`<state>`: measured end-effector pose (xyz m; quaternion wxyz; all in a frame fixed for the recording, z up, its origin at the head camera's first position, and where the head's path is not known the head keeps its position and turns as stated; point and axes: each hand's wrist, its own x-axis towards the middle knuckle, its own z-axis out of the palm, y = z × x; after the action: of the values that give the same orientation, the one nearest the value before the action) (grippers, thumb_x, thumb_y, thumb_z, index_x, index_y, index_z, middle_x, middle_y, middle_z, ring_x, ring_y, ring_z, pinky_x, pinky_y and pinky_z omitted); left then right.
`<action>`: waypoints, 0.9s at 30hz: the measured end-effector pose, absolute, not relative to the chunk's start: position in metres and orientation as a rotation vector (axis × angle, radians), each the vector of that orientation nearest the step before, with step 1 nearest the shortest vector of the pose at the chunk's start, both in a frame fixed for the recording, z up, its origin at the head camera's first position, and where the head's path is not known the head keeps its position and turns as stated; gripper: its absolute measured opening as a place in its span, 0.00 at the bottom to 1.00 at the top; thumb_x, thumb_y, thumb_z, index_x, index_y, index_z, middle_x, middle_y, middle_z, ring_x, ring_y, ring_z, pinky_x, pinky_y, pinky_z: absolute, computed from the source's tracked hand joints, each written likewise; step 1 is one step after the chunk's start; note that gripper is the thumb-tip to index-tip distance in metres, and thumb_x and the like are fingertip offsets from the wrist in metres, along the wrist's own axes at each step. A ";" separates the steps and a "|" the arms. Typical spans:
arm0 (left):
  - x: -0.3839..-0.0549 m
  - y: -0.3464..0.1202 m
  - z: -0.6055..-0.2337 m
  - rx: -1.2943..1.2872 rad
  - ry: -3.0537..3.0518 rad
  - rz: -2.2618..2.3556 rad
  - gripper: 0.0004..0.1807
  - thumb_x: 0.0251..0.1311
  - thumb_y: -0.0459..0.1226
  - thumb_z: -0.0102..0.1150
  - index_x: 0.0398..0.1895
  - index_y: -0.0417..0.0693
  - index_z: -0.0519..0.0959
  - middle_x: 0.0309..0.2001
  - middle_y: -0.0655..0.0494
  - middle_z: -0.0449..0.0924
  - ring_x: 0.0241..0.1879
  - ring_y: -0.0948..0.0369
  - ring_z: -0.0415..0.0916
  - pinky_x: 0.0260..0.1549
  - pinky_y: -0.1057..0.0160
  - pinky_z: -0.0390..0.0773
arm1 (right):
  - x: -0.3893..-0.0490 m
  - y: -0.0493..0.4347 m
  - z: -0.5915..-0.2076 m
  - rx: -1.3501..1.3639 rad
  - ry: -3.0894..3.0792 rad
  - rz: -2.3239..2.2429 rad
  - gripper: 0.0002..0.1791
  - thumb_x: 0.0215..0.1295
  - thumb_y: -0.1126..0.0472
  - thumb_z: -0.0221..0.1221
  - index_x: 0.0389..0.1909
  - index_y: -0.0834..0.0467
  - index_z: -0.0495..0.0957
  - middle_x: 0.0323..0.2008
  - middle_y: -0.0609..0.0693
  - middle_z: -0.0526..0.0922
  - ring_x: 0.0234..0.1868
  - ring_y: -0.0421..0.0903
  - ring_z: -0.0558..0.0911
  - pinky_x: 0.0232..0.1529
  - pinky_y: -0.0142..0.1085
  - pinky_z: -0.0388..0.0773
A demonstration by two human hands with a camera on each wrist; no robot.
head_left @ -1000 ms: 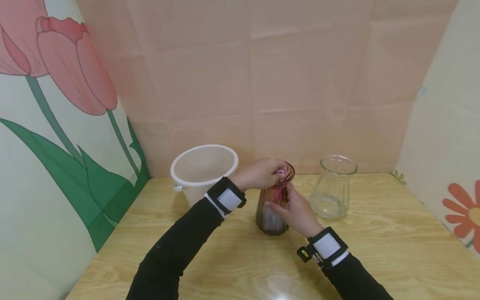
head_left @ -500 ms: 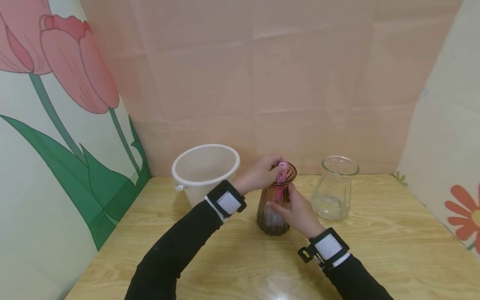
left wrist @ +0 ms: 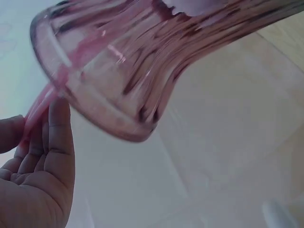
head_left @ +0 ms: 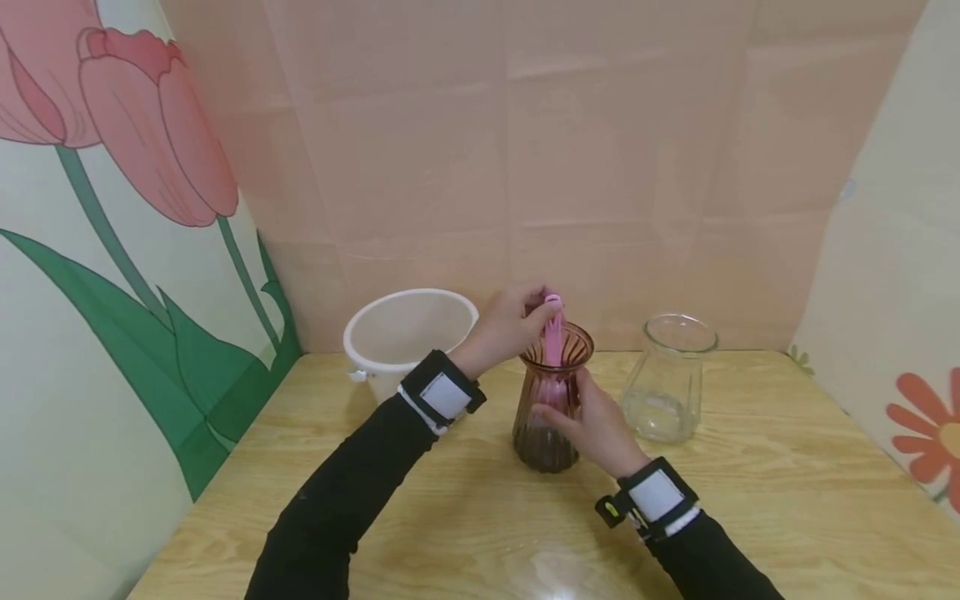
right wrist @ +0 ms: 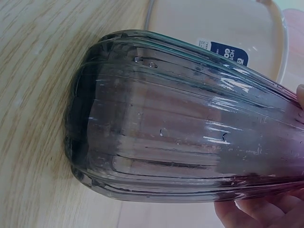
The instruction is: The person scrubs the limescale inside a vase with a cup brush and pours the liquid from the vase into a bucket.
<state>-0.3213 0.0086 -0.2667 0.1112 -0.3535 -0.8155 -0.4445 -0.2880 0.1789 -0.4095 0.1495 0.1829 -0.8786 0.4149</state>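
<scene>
Higher than half a second ago, the left hand [head_left: 508, 327] has brought more of the pink handle [head_left: 553, 337] above the mouth of the amber vase [head_left: 543, 446]; its thumb and fingers pinch the top end. I judge that this high pinch keeps the knuckles clear of the glass. The right hand [head_left: 602, 423] grasps the vase's neck, thumb across the front, probably to steady it as it stands upright on the table [head_left: 465, 533]. From my station I can't make out the handle's lower end: ribbed, tinted glass breaks it up, and the left-wrist view shows only a pale shape [left wrist: 199, 5], cut off by the edge.
</scene>
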 end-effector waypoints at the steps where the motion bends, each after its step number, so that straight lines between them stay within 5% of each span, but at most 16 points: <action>1: -0.321 0.007 -0.264 -1.030 -2.389 -1.316 0.07 0.71 0.37 0.52 0.39 0.43 0.78 0.34 0.56 0.81 0.36 0.65 0.78 0.34 0.69 0.77 | -0.288 0.179 -0.409 0.525 -2.530 1.200 0.48 0.58 0.38 0.64 0.71 0.58 0.53 0.62 0.64 0.70 0.58 0.60 0.75 0.51 0.55 0.75; 19: -0.311 -0.009 -0.221 -1.068 -2.136 -1.571 0.08 0.70 0.33 0.53 0.41 0.35 0.79 0.34 0.46 0.84 0.31 0.58 0.81 0.35 0.58 0.82 | -0.289 0.178 -0.412 0.521 -2.543 1.192 0.50 0.58 0.36 0.62 0.72 0.59 0.52 0.63 0.65 0.70 0.59 0.61 0.74 0.54 0.56 0.73; 27: -0.311 -0.011 -0.214 -1.089 -2.094 -1.617 0.07 0.69 0.31 0.53 0.40 0.34 0.79 0.33 0.46 0.84 0.31 0.57 0.81 0.33 0.61 0.82 | -0.290 0.178 -0.412 0.519 -2.537 1.199 0.49 0.59 0.37 0.63 0.71 0.58 0.53 0.61 0.65 0.71 0.57 0.61 0.76 0.52 0.56 0.74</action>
<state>-0.3106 -0.0107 -0.2144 0.1399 -0.3768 -0.7248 -0.5596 -0.2896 0.1781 -0.4124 0.1433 0.1800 -0.8799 0.4159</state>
